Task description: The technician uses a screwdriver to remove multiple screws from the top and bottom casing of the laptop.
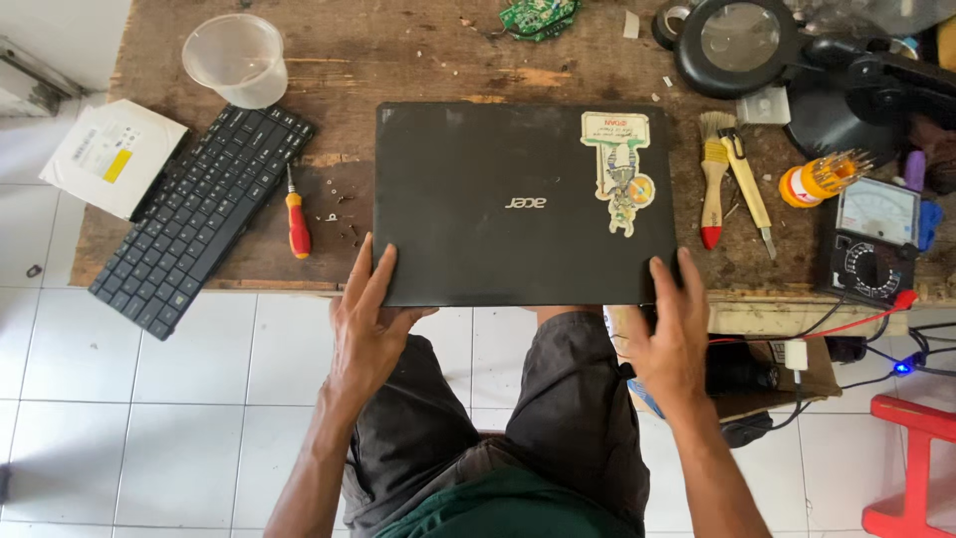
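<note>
A closed black laptop [498, 199] with a sticker on its lid lies on the worn wooden workbench [418, 60], its near edge overhanging the bench front. My left hand [366, 317] grips the laptop's near left corner, fingers on top of the lid. My right hand [675, 329] holds the near right corner the same way. A red and yellow screwdriver [297, 221] lies just left of the laptop, with small loose screws [341, 214] beside it.
A detached black keyboard [199, 214] hangs over the bench's left edge, by a white optical drive [110, 154] and a clear plastic cup [237, 58]. Right: a brush [713, 179], a yellow tool [747, 179], a bit set [822, 177], a multimeter [871, 239], a magnifier lamp [742, 42]. Red stool [911, 458].
</note>
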